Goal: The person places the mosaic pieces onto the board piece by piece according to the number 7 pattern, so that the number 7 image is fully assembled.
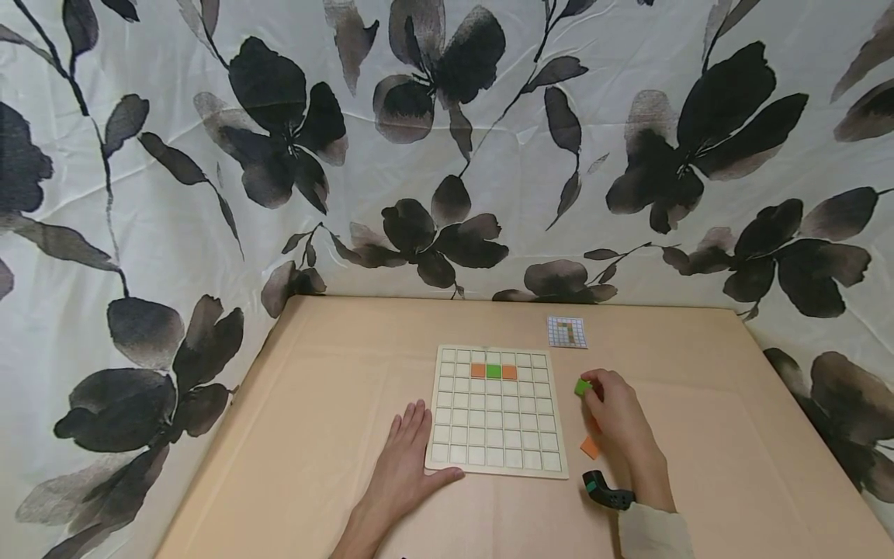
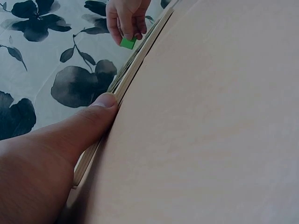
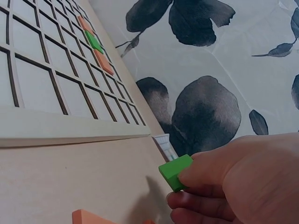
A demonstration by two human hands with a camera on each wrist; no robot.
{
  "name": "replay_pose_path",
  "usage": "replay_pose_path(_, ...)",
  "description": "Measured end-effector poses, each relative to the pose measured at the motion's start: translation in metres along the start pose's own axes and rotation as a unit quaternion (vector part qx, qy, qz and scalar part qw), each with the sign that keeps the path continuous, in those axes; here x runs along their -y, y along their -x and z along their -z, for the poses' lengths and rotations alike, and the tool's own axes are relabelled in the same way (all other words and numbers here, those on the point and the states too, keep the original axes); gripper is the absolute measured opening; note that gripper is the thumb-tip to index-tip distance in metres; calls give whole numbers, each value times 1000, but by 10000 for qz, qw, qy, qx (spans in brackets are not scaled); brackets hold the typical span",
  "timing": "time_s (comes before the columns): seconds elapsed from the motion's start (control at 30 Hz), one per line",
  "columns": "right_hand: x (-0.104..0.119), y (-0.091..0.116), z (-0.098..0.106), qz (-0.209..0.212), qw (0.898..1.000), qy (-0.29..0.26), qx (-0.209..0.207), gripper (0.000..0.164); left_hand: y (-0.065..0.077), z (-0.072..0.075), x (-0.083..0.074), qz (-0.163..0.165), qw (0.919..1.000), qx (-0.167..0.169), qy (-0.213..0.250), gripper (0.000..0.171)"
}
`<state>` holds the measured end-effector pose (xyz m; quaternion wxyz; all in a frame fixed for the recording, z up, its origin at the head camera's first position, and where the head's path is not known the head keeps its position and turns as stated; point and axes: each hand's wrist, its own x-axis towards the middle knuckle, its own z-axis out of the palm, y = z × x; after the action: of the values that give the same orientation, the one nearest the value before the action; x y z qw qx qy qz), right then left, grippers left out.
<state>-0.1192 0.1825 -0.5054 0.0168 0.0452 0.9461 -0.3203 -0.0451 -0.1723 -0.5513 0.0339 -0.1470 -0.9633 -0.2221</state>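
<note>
A pale grid board [image 1: 496,419] lies on the table. In one of its upper rows sit an orange tile [image 1: 478,371], a green tile [image 1: 493,371] and a second orange tile [image 1: 509,373], side by side. My left hand [image 1: 405,458] rests at the board's lower left corner, fingers straight along the left edge and thumb at the bottom edge. Right of the board, my right hand [image 1: 618,407] pinches a green square tile [image 3: 175,171] between thumb and fingers, raised above the table. Loose orange tiles [image 1: 590,447] lie below that hand, partly hidden by it.
A small printed card [image 1: 567,332] with a coloured grid pattern lies behind the board, to its right. The wooden table [image 1: 335,373] reaches back to a white cloth [image 1: 545,178] with dark flowers. A black band [image 1: 608,492] is on the right wrist.
</note>
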Motion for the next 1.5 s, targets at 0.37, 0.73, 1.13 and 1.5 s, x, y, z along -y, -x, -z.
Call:
replay_pose_path(0.37,3,0,-5,206,9997,-45,-156,28,1,0,-1,-29,10000,-48,-45,110)
replay_pose_path(0.73,8,0,-9,380,9988,-80,-313,24,1,1,0,-51,10000,-53,3,109)
replay_pose_path(1.13,12,1,-15,466,9984,-113,-283,24,2,0,1,-4,10000,8,94,111)
replay_pose_path(1.5,16,1,-17,643,9973,-150,-320,22,1,0,2,-107,9999,-105,10,110)
